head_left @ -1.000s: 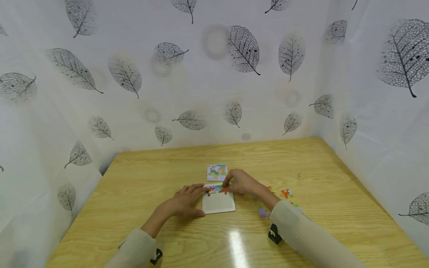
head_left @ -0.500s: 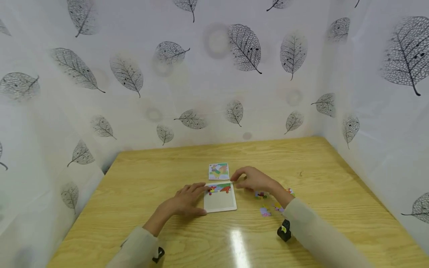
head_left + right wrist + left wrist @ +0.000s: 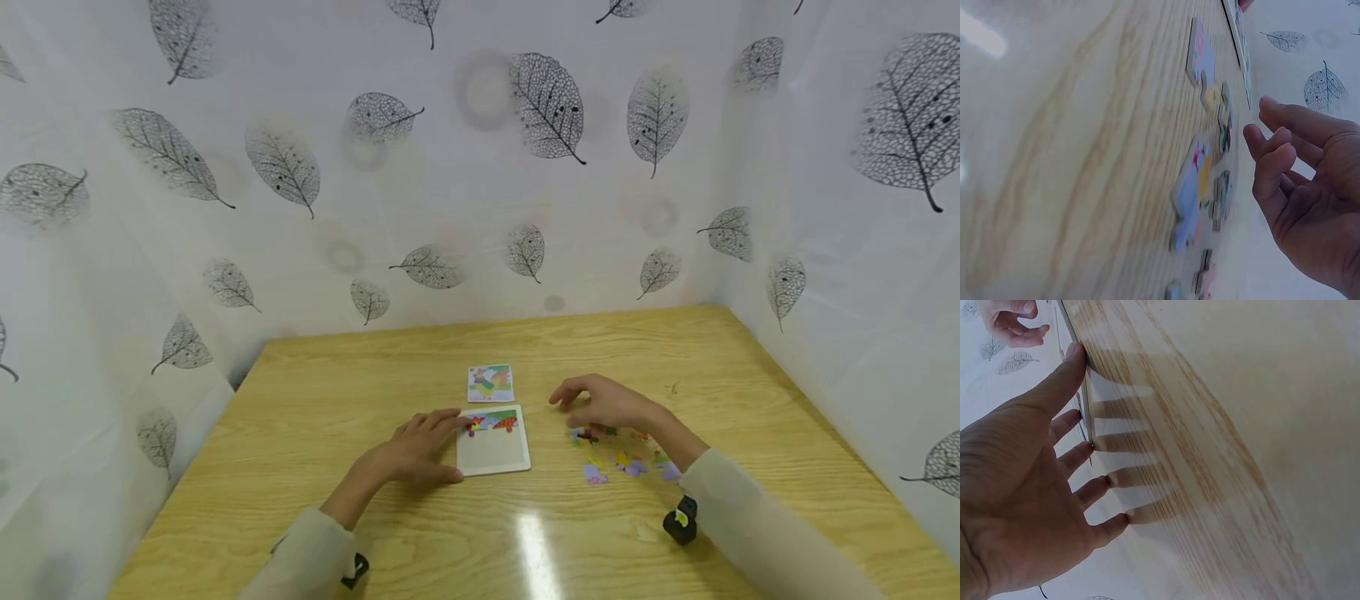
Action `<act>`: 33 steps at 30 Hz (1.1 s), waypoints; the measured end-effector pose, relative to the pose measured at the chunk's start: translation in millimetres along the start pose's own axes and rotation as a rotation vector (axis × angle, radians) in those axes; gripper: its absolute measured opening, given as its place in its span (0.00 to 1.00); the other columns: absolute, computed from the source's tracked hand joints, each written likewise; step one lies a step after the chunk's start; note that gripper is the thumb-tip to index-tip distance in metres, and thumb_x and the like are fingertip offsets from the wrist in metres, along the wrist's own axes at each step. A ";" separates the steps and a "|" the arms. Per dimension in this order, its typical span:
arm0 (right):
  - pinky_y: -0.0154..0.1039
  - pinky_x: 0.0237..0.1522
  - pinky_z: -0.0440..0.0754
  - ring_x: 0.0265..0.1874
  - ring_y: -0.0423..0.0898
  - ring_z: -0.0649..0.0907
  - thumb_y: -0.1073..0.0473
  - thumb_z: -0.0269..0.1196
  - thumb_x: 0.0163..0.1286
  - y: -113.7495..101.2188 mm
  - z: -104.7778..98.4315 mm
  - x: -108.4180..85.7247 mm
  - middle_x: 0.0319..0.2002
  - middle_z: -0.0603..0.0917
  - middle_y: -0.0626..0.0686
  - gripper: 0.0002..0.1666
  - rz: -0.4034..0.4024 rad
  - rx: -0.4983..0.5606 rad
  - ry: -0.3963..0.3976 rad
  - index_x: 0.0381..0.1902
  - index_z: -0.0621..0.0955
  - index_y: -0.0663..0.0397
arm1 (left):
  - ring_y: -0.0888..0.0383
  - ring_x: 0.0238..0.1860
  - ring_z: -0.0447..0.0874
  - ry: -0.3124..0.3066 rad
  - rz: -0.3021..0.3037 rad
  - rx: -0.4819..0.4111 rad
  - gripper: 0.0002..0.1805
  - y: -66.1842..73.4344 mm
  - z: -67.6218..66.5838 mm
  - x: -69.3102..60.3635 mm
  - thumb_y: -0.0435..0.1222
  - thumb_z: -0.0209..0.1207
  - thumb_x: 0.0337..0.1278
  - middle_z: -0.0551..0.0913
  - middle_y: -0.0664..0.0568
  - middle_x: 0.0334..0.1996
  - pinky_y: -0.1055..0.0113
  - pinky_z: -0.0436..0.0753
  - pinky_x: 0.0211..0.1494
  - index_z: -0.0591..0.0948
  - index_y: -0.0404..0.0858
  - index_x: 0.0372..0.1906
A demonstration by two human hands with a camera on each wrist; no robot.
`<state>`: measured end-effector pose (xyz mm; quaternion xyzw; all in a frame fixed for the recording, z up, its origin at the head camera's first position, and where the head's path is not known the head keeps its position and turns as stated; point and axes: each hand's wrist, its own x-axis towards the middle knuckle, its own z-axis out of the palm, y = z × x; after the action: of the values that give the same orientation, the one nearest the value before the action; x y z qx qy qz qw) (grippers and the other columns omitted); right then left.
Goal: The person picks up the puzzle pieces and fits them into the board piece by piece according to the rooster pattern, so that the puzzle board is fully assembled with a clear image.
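A white-rimmed jigsaw tray (image 3: pixel 491 454) lies flat mid-table, with several joined puzzle pieces (image 3: pixel 495 421) along its far edge. My left hand (image 3: pixel 416 450) rests at the tray's left side, fingers spread; in the left wrist view its thumb and some fingertips touch the tray's edge. Over the right part of the table my right hand (image 3: pixel 611 404) hovers with loosely bent fingers and nothing between them. Loose jigsaw pieces (image 3: pixel 630 464) lie scattered below and beside it. The right wrist view shows that hand (image 3: pixel 1316 181) raised beside pieces (image 3: pixel 1194 187) on the wood.
A square picture card (image 3: pixel 491 383) lies just beyond the tray. The wooden table (image 3: pixel 360 375) is bordered by leaf-printed white sheeting (image 3: pixel 450 192) at the back and sides. Each wrist carries a small black device (image 3: pixel 681 521).
My right hand has let go of a piece at the tray's upper right corner and moved right, over the loose pieces. The left hand has stayed at the tray.
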<state>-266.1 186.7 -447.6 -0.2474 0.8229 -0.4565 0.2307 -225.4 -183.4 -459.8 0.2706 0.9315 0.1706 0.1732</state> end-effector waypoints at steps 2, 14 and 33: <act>0.37 0.18 0.68 0.14 0.42 0.68 0.69 0.62 0.73 1.7 -2.7 -4.7 0.59 0.77 0.69 0.23 0.005 0.022 -0.003 0.65 0.77 0.66 | 0.30 0.77 0.54 -0.004 -0.005 -0.002 0.45 5.0 -3.9 -2.3 0.50 0.68 0.64 0.55 0.43 0.82 0.27 0.54 0.75 0.62 0.47 0.81; 0.33 0.23 0.73 0.24 0.41 0.75 0.70 0.69 0.67 6.4 -0.9 -20.7 0.52 0.82 0.59 0.20 0.021 -0.107 0.029 0.57 0.83 0.60 | 0.30 0.77 0.55 -0.008 -0.013 -0.004 0.43 12.8 -10.0 -9.1 0.48 0.68 0.66 0.56 0.41 0.81 0.27 0.56 0.74 0.62 0.44 0.80; 0.35 0.29 0.79 0.37 0.49 0.80 0.75 0.69 0.64 4.3 9.1 -25.8 0.46 0.82 0.56 0.18 -0.030 -0.177 0.068 0.50 0.84 0.58 | 0.32 0.78 0.53 -0.017 -0.022 -0.021 0.43 6.0 -4.8 -2.7 0.50 0.68 0.66 0.54 0.46 0.82 0.28 0.53 0.75 0.62 0.48 0.80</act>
<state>-241.5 198.9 -451.7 -0.2633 0.8637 -0.3935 0.1729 -222.6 -181.2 -452.4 0.2598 0.9311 0.1760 0.1859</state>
